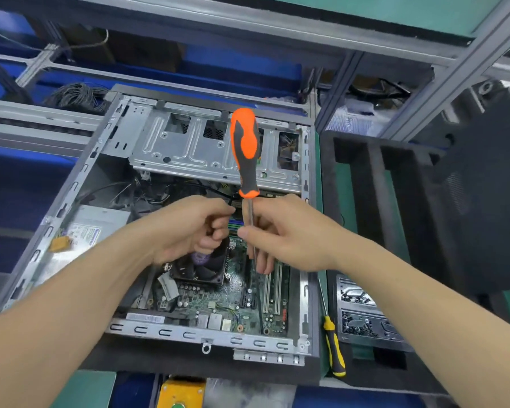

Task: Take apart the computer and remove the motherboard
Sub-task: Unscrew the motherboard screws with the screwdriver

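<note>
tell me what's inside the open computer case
Inside the computer case: a green motherboard, black cooler fan, silver power supply, loose cables and a metal drive cage. Both hands hide the board's middle.

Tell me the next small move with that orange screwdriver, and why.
Probably flip the orange screwdriver tip-down: the right hand pinches its shaft, handle up, while the motherboard sits in the case. The left hand is curled shut beside it.
</note>
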